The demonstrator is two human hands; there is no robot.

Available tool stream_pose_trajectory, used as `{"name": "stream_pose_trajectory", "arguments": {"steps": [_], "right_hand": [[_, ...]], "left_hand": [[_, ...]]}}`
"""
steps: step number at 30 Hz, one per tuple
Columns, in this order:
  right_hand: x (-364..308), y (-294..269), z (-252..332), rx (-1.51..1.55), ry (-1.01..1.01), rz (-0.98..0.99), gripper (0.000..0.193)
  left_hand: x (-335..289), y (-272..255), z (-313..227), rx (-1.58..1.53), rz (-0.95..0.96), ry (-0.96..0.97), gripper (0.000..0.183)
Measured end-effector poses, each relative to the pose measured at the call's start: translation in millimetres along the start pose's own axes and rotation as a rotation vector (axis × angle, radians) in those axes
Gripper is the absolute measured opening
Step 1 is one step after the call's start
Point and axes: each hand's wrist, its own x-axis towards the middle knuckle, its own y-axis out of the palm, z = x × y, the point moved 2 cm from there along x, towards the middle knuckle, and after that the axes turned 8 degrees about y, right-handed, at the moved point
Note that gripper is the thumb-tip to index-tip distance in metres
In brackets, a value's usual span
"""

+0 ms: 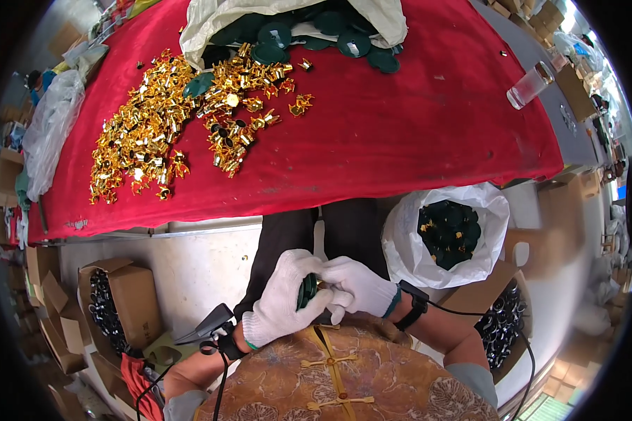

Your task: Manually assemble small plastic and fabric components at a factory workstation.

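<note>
Beyond the fingers stretches a worktop (400, 133) under a red cloth, in a cluttered room with cardboard boxes (119, 302) on the floor. On the cloth lie one heap of gold metal clips (168, 126), too many to count, and one white sack of dark green discs (295, 28). A second white bag (449, 235) stands right of the fingers. Both gloved hands, left hand (284, 298) and right hand (354, 284), curl closed around one dark green disc (307, 290) pinched between them.

I sit at a long table under a red cloth (400, 133), pale concrete floor (189, 259) below, cardboard boxes (130, 302) crowding both sides
</note>
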Motion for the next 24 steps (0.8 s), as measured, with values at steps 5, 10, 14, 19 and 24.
{"name": "stream_pose_trajectory", "arguments": {"steps": [5, 10, 14, 19, 24], "right_hand": [[15, -4, -4, -0.882, -0.555, -0.485, 0.028], [1, 20, -5, -1.693, -0.92, -0.682, 0.044], [5, 16, -14, -1.761, -0.886, -0.714, 0.03], [2, 9, 0, -0.747, -0.506, -0.352, 0.026], [11, -7, -12, -0.19, -0.184, -0.102, 0.033]], "left_hand": [[-6, 7, 6, -0.57, -0.191, -0.585, 0.029], [-5, 1, 14, -0.895, -0.363, -0.819, 0.019], [-16, 7, 17, -1.083, -0.346, -0.946, 0.019], [-18, 8, 12, -0.463, -0.146, -0.544, 0.031], [-6, 9, 10, -0.071, -0.008, -0.162, 0.041]]}}
